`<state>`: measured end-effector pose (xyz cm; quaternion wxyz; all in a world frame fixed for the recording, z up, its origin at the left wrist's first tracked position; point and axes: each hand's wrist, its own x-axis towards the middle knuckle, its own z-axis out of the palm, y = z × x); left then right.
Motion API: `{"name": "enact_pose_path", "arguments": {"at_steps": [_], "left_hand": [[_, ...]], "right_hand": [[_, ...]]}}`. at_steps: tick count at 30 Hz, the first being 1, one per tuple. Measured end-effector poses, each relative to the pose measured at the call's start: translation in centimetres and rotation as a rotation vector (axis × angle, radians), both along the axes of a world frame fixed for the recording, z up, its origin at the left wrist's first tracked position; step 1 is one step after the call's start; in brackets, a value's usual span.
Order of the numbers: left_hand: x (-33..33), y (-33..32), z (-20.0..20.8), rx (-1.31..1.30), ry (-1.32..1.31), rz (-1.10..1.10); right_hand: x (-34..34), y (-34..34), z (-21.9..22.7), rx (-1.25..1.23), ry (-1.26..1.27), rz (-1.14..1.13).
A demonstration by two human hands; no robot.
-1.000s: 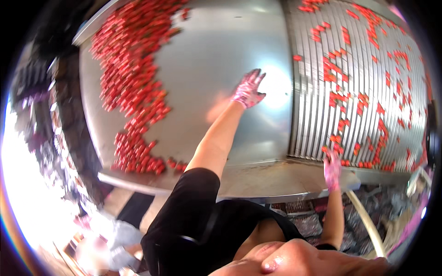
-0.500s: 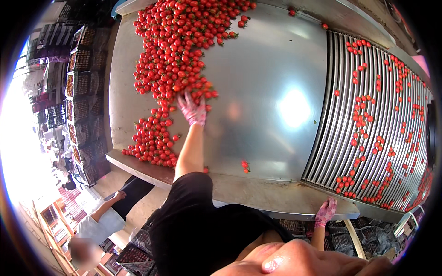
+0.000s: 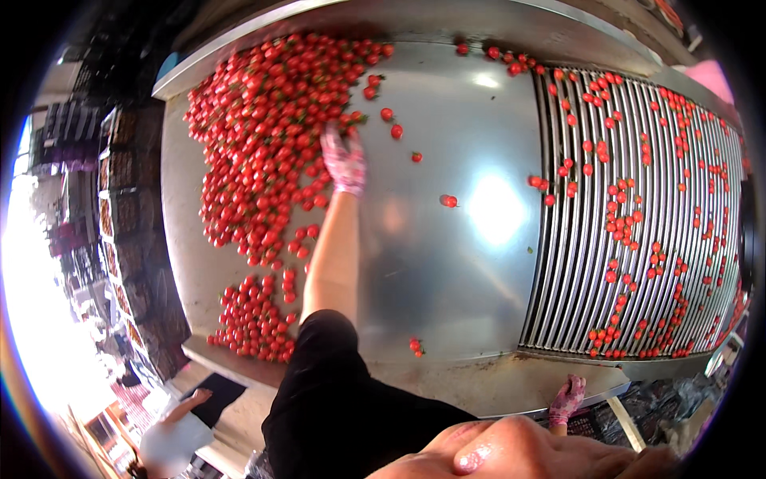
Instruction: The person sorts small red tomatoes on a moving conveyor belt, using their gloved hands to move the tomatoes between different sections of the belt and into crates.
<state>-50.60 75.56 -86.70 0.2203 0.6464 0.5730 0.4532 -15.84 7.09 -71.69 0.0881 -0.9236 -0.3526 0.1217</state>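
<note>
Red cherry tomatoes (image 3: 263, 176) lie heaped over the left half of the smooth stainless-steel counter (image 3: 447, 271), and the left hand (image 3: 345, 162), in a pink patterned glove, lies flat with fingers spread at the heap's right edge, touching the fruit but gripping none. The step in hand looks like sweeping tomatoes off the pile toward the ribbed steel roller bed (image 3: 638, 215) on the right; the next move would call for a sideways push across the bare sheet. The right hand (image 3: 566, 399), gloved alike, rests at the counter's near edge below the rollers; whether it clasps the rim I cannot tell. A few loose tomatoes (image 3: 449, 201) sit on the open metal between, nothing else blocks the way. Dark stacked crates (image 3: 132, 207) stand left; another person (image 3: 171, 435) bends lower left.
</note>
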Motion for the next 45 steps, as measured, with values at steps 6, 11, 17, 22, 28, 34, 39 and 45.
{"name": "enact_pose_path", "arguments": {"at_steps": [6,11,17,22,28,34,39,45], "left_hand": [[5.2,13.9,0.8,-0.009,0.105,0.044],[16.6,16.8,-1.7,-0.105,0.216,-0.133],[36.6,1.6,-5.4,-0.526,-0.202,-0.916],[39.6,-17.6,-3.6,-0.223,0.277,-1.082],[24.4,-37.7,-5.9,0.028,0.489,-1.976],[12.9,-34.6,-3.6,-0.161,0.468,-1.792],[10.2,-19.9,0.2,0.106,0.693,-0.881],[15.0,-9.4,-1.9,-0.061,0.834,-0.238]], "right_hand": [[-0.8,2.3,0.4,0.017,0.006,0.005],[-1.0,3.3,1.3,-0.018,0.016,-0.020],[-1.5,2.2,0.9,-0.055,-0.036,0.006],[-1.2,2.8,0.3,0.020,-0.009,0.023],[-1.7,3.5,0.6,0.092,0.009,-0.001],[-2.2,2.2,0.3,0.073,0.032,-0.036],[-2.4,2.6,0.7,0.114,0.037,-0.026],[-2.7,2.4,0.1,0.099,0.032,-0.008]]}}
